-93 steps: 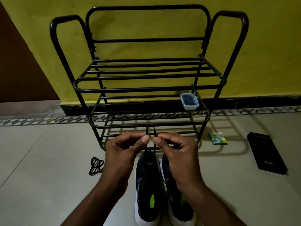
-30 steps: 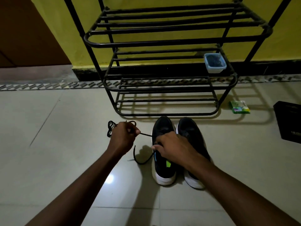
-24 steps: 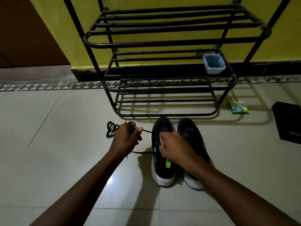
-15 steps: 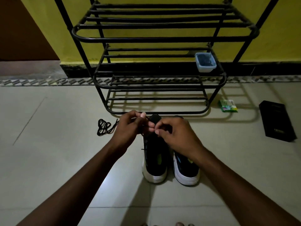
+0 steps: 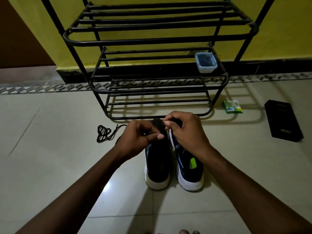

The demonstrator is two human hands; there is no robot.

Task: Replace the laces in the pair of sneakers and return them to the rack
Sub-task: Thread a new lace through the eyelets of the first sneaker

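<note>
Sneakers point(image 5: 157, 163) on floor point(image 5: 50, 166), toes near rack point(image 5: 152, 42). Your L hand point(image 5: 140, 138) pinches lace point(image 5: 103, 135); R hand point(image 5: 187, 132) pinched too, on what can't tell. Keep tip stiff, thread lowest eyelet first, ends even.

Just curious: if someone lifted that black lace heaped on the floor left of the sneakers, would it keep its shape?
Probably not. The lace lies in loose tangled loops, so it looks floppy and would likely dangle. It is thin cord, so likely very light. On the glossy floor a push would probably slide it.
</note>
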